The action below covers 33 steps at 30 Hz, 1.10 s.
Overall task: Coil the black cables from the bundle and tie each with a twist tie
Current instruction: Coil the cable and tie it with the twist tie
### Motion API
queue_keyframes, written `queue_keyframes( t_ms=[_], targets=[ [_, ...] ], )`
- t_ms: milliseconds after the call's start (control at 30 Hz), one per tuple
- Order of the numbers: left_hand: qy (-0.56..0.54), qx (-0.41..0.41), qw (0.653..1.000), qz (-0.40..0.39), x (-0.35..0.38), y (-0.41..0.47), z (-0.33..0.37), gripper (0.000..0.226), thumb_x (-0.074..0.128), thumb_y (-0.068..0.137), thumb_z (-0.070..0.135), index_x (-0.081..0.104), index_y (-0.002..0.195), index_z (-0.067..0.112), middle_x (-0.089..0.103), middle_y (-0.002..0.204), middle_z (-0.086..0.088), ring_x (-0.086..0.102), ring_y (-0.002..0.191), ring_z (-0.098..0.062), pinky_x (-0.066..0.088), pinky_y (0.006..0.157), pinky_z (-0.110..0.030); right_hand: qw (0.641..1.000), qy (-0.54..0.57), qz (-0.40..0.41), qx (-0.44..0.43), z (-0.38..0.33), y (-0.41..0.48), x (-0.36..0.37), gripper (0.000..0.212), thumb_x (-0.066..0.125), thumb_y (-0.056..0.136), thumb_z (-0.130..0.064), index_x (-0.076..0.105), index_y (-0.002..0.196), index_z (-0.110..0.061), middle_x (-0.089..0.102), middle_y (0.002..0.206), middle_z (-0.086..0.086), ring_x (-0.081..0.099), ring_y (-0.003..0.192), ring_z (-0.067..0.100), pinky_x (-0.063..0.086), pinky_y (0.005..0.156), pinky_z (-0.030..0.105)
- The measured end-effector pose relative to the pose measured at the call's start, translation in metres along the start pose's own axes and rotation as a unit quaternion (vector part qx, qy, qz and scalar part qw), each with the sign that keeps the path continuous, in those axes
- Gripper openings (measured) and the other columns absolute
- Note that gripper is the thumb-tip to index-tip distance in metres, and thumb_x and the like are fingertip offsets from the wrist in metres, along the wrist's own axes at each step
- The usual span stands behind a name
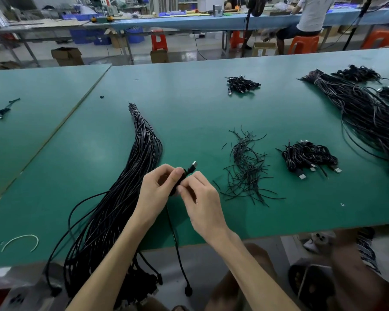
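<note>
table set up as a line: bundle on the left, draped over the near edge so single cables pull free; finished coils on the right; ties between, within right-hand reach. left hand grips the half-wound cable just above the table, right hand pinches its wraps. The tail hangs off the edge, so winding looks unfinished, no tie visible on it

- Bright, even overhead light; shadows on the green table faint, soft.
- Pale sheen streaks the black cable bundle.
- Wide-angle bending curves the table's edges; far benches look soft.
</note>
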<state>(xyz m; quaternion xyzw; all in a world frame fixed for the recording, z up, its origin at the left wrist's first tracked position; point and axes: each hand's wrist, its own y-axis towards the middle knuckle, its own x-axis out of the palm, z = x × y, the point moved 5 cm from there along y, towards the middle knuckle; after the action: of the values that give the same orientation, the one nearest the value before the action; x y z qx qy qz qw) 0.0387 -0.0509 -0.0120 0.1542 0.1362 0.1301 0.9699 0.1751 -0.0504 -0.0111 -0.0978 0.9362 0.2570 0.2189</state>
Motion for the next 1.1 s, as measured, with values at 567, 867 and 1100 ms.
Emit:
queue_keyframes(
  t_ms=[567,867,1100],
  targets=[
    [-0.261,-0.052,0.954,-0.137,0.004,0.000,-0.011,0.044,0.071,0.097,0.034,0.067,0.130,0.006,0.070,0.125,-0.024,0.067,0.118,-0.036,0.051,0.105,-0.036,0.974,0.140,0.097,0.149,0.028,0.001,-0.015,0.016,0.062,0.103,-0.016,0.070,0.091,-0.010,0.066,0.087,0.003,0.059,0.074,0.009,0.048,0.068,0.021],
    [-0.179,-0.034,0.983,-0.027,-0.005,0.002,-0.006,0.039,0.084,0.079,0.049,0.078,0.104,0.020,0.075,0.102,-0.005,0.068,0.089,-0.011,0.054,0.079,-0.020,0.998,0.054,0.027,0.010,0.001,-0.002,-0.003,0.016,0.063,0.102,-0.011,0.066,0.087,-0.005,0.056,0.087,-0.001,0.051,0.073,0.012,0.041,0.069,0.016],
    [-0.238,-0.112,0.962,-0.074,-0.004,0.008,-0.018,0.032,0.082,0.085,0.028,0.069,0.110,0.013,0.064,0.100,-0.005,0.058,0.084,-0.014,0.050,0.075,-0.021,0.994,-0.017,0.057,-0.086,-0.012,-0.010,-0.002,0.014,0.063,0.100,-0.006,0.066,0.087,-0.002,0.055,0.087,0.003,0.045,0.079,0.009,0.037,0.078,0.016]
  ],
)
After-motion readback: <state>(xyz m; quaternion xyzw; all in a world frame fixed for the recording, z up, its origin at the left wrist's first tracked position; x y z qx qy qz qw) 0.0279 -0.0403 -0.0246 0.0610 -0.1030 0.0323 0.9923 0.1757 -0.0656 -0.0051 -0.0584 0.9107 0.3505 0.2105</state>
